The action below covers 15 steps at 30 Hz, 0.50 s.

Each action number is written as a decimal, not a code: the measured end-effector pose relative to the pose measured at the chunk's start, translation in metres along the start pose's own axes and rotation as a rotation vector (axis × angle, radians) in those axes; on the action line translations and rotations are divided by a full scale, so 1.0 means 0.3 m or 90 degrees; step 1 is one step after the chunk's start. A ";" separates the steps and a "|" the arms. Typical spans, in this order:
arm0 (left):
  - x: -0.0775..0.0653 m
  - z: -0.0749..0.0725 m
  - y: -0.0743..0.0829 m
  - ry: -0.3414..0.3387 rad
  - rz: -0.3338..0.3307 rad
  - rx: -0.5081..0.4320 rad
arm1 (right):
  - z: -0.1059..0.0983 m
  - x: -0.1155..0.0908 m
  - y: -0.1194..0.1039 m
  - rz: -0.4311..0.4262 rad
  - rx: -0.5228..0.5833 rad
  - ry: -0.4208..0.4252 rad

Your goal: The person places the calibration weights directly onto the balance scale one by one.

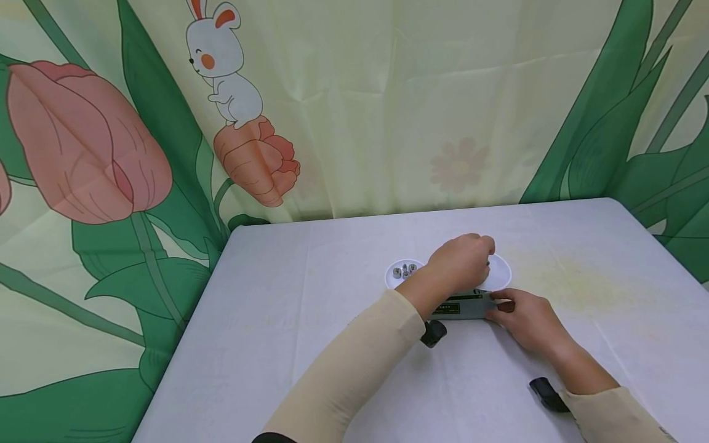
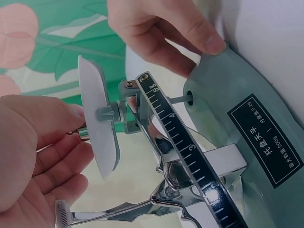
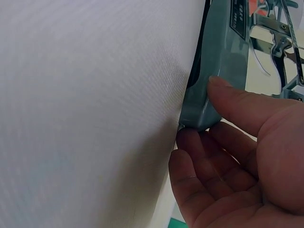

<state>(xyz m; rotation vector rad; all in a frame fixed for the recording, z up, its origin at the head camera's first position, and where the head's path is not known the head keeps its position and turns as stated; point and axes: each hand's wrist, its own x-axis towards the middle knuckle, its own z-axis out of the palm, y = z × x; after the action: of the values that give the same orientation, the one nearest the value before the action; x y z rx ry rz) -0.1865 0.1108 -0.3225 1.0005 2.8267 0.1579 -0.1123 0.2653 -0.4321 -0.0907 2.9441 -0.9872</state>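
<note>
A grey-green pan balance [image 1: 468, 307] stands on the table, its label plate and graduated beam [image 2: 178, 137] showing close up in the left wrist view. My left hand [image 1: 462, 261] reaches across over the right white pan [image 1: 498, 274]. Thumb and fingers pinch a small shiny metal weight [image 2: 83, 133], right at the pan's surface and partly hidden by the thumb. My right hand [image 1: 528, 320] grips the right end of the base, thumb on its face and fingers curled at the end, as the right wrist view [image 3: 228, 156] shows. On the left pan [image 1: 390, 282] sit several small metal pieces [image 1: 397, 272].
White cloth [image 1: 277, 320] covers the table, with a yellowish stain [image 1: 581, 283] to the right of the balance. Behind the far edge hangs a curtain [image 1: 354, 123] printed with tulips and a rabbit. Black wrist devices [image 1: 548, 395] are worn on both arms.
</note>
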 end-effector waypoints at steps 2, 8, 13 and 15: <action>-0.001 0.000 0.001 -0.002 -0.004 -0.003 | 0.000 0.001 0.001 -0.001 -0.001 0.000; -0.005 -0.004 -0.008 0.000 -0.008 -0.032 | -0.001 0.001 0.003 -0.012 -0.001 0.006; -0.021 -0.032 -0.037 0.039 0.009 -0.072 | 0.001 -0.002 -0.002 -0.015 0.002 0.013; -0.032 -0.047 -0.049 0.057 0.018 -0.090 | 0.001 -0.002 -0.003 -0.014 0.001 0.015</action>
<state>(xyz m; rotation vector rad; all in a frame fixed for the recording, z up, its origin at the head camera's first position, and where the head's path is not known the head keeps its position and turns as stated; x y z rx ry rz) -0.1906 0.0926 -0.3099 1.0259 2.8344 0.4108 -0.1116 0.2644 -0.4316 -0.1118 2.9693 -0.9998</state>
